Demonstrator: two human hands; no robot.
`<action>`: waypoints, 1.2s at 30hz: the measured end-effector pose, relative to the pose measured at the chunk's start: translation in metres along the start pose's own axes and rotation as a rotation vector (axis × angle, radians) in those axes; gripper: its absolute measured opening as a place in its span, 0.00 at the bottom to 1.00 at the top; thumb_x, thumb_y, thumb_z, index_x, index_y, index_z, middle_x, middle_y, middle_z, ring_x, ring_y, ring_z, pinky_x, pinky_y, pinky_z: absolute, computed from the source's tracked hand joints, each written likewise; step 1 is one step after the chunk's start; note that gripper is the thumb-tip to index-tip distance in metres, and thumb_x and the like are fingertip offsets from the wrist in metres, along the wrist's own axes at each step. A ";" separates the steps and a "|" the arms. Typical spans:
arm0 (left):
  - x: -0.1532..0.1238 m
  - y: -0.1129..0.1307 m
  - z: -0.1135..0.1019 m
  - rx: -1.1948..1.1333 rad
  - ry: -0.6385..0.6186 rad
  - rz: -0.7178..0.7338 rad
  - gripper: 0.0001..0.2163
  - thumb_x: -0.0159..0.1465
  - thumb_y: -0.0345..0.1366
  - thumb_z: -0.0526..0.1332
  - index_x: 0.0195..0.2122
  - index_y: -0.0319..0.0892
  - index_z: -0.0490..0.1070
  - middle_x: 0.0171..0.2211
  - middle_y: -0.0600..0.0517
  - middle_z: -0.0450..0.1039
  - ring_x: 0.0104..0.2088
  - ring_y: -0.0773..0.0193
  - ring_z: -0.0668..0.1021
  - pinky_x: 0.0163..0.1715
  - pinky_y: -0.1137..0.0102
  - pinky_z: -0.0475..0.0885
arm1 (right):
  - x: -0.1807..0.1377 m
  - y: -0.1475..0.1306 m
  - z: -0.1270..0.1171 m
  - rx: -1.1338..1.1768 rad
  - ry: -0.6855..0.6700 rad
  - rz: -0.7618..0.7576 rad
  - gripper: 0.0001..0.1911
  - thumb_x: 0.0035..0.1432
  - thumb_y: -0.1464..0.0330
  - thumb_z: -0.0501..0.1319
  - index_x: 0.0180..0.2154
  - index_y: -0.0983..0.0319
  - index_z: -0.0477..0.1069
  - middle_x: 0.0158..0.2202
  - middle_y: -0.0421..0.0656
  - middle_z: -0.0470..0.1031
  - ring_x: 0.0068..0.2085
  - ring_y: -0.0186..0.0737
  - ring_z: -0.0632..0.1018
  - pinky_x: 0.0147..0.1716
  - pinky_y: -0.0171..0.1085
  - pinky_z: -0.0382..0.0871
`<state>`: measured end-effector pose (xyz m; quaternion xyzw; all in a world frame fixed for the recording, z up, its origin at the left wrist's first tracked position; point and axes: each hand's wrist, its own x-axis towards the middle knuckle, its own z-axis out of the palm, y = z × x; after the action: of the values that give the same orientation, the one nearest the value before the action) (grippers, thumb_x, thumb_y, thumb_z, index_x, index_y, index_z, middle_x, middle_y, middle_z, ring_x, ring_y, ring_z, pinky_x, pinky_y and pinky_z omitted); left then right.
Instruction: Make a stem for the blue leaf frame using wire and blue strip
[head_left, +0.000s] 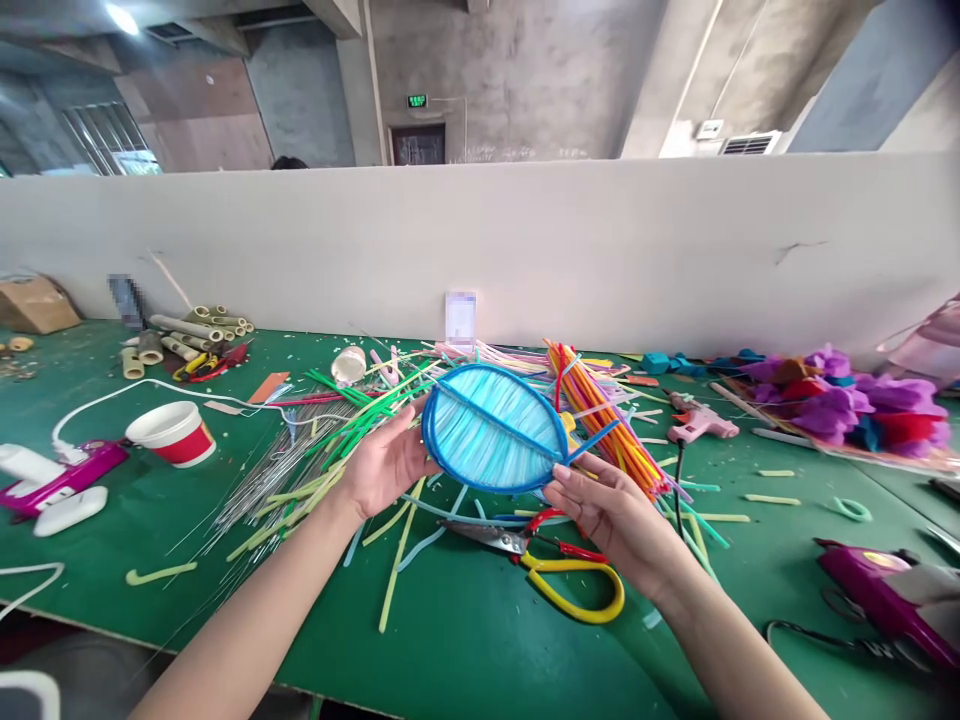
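Between my hands, above the table, I hold an oval blue pipe-cleaner leaf shape [491, 420] with a dark blue rim, a light blue filling and a dark rib across it. My left hand [390, 455] grips its left edge, the fingers partly hidden behind it. At the lower right edge my right hand [604, 505] pinches it near the stem end that sticks out. Below it lie scissors [517, 540] with yellow and red handles. A bundle of orange and purple pipe cleaners [607, 425] lies behind my right hand, green ones [367, 405] behind my left.
Bare wires [281, 465] lie left of centre, near a paper cup [176, 435] and a purple power strip [67, 480]. A pink glue gun [701, 418] rests at right, before purple fuzzy pieces [832, 410]. A phone [460, 318] leans against the white partition [337, 250]. Bamboo pieces [199, 330] sit back left.
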<state>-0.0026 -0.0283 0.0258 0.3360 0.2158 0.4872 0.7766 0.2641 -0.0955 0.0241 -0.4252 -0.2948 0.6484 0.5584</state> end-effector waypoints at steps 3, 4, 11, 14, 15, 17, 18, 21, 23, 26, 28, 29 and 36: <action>0.001 -0.002 0.001 0.062 0.078 -0.024 0.16 0.70 0.42 0.58 0.56 0.43 0.72 0.42 0.46 0.83 0.39 0.56 0.84 0.35 0.67 0.80 | -0.001 0.002 0.001 -0.160 -0.046 -0.066 0.16 0.45 0.64 0.78 0.35 0.61 0.77 0.36 0.40 0.78 0.36 0.35 0.81 0.42 0.34 0.79; 0.002 -0.003 0.001 0.074 0.112 -0.030 0.17 0.70 0.44 0.59 0.56 0.42 0.73 0.43 0.45 0.83 0.41 0.55 0.84 0.37 0.66 0.80 | -0.001 0.003 0.002 -0.219 -0.056 -0.096 0.17 0.46 0.62 0.77 0.36 0.61 0.77 0.37 0.41 0.78 0.37 0.37 0.81 0.43 0.36 0.79; 0.010 -0.009 -0.003 0.115 0.230 -0.075 0.15 0.69 0.42 0.59 0.50 0.39 0.77 0.39 0.46 0.84 0.39 0.56 0.84 0.38 0.67 0.80 | 0.000 0.003 -0.002 -0.499 -0.002 -0.295 0.36 0.49 0.55 0.74 0.58 0.53 0.69 0.40 0.40 0.76 0.40 0.41 0.78 0.41 0.40 0.75; 0.012 -0.010 -0.005 0.126 0.244 -0.079 0.14 0.69 0.39 0.58 0.48 0.38 0.78 0.37 0.46 0.84 0.36 0.57 0.84 0.35 0.69 0.79 | 0.003 0.001 -0.007 -0.573 0.057 -0.355 0.25 0.55 0.51 0.69 0.50 0.58 0.76 0.35 0.41 0.75 0.36 0.40 0.75 0.34 0.37 0.71; 0.012 -0.011 -0.005 0.125 0.242 -0.073 0.14 0.69 0.38 0.58 0.48 0.37 0.78 0.37 0.46 0.84 0.36 0.57 0.84 0.34 0.69 0.79 | 0.004 0.000 -0.009 -0.591 0.071 -0.373 0.23 0.57 0.51 0.67 0.47 0.59 0.76 0.35 0.42 0.75 0.35 0.40 0.74 0.34 0.37 0.70; 0.012 -0.011 -0.005 0.122 0.235 -0.055 0.13 0.69 0.38 0.57 0.47 0.36 0.77 0.36 0.45 0.83 0.35 0.58 0.84 0.33 0.70 0.79 | 0.005 -0.001 -0.011 -0.634 0.146 -0.458 0.23 0.58 0.51 0.66 0.47 0.60 0.75 0.39 0.44 0.74 0.35 0.40 0.73 0.33 0.38 0.69; 0.011 -0.011 -0.004 0.118 0.230 -0.040 0.13 0.70 0.37 0.56 0.47 0.36 0.77 0.36 0.46 0.83 0.35 0.58 0.84 0.32 0.70 0.79 | 0.004 -0.001 -0.011 -0.671 0.233 -0.540 0.25 0.57 0.51 0.66 0.50 0.59 0.73 0.41 0.45 0.73 0.36 0.41 0.72 0.34 0.39 0.68; 0.009 -0.012 0.000 0.099 0.215 0.017 0.12 0.70 0.35 0.55 0.48 0.39 0.74 0.37 0.47 0.82 0.34 0.60 0.83 0.31 0.71 0.78 | 0.001 -0.001 -0.005 -0.852 0.534 -0.908 0.26 0.58 0.56 0.68 0.54 0.57 0.68 0.46 0.46 0.70 0.41 0.45 0.71 0.38 0.43 0.68; 0.007 -0.014 0.004 0.081 0.191 0.050 0.12 0.69 0.34 0.55 0.51 0.40 0.72 0.40 0.48 0.82 0.36 0.60 0.83 0.34 0.69 0.79 | -0.003 0.003 0.002 -1.008 0.501 -1.072 0.14 0.61 0.61 0.66 0.48 0.57 0.72 0.44 0.46 0.71 0.43 0.47 0.71 0.40 0.44 0.67; 0.003 -0.020 0.014 0.056 0.125 0.062 0.14 0.70 0.34 0.53 0.55 0.41 0.68 0.46 0.45 0.80 0.41 0.57 0.83 0.39 0.64 0.79 | -0.008 0.016 0.016 -1.166 0.179 -1.066 0.05 0.64 0.66 0.63 0.41 0.56 0.76 0.40 0.46 0.71 0.45 0.48 0.72 0.45 0.47 0.65; 0.000 -0.026 0.021 0.040 0.084 0.064 0.14 0.70 0.34 0.53 0.56 0.41 0.67 0.48 0.44 0.79 0.44 0.55 0.82 0.42 0.62 0.79 | -0.010 0.026 0.024 -1.217 0.049 -1.026 0.07 0.63 0.68 0.63 0.43 0.56 0.78 0.41 0.46 0.70 0.45 0.50 0.71 0.46 0.49 0.65; -0.001 -0.029 0.025 0.033 0.072 0.068 0.14 0.70 0.33 0.54 0.56 0.42 0.66 0.49 0.45 0.79 0.46 0.54 0.82 0.44 0.61 0.78 | -0.011 0.031 0.027 -1.230 0.014 -1.010 0.09 0.62 0.68 0.64 0.44 0.56 0.78 0.42 0.47 0.70 0.45 0.50 0.71 0.46 0.49 0.65; -0.011 -0.052 0.042 -0.004 0.012 0.067 0.13 0.69 0.34 0.55 0.55 0.44 0.65 0.51 0.47 0.78 0.50 0.55 0.80 0.51 0.59 0.74 | -0.014 0.042 0.032 -1.211 -0.024 -0.952 0.08 0.62 0.71 0.64 0.43 0.56 0.79 0.45 0.46 0.68 0.43 0.47 0.69 0.44 0.48 0.67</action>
<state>0.0518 -0.0670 0.0163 0.3384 0.2081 0.5153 0.7593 0.2163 -0.1145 0.0054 -0.4770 -0.7554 0.0683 0.4440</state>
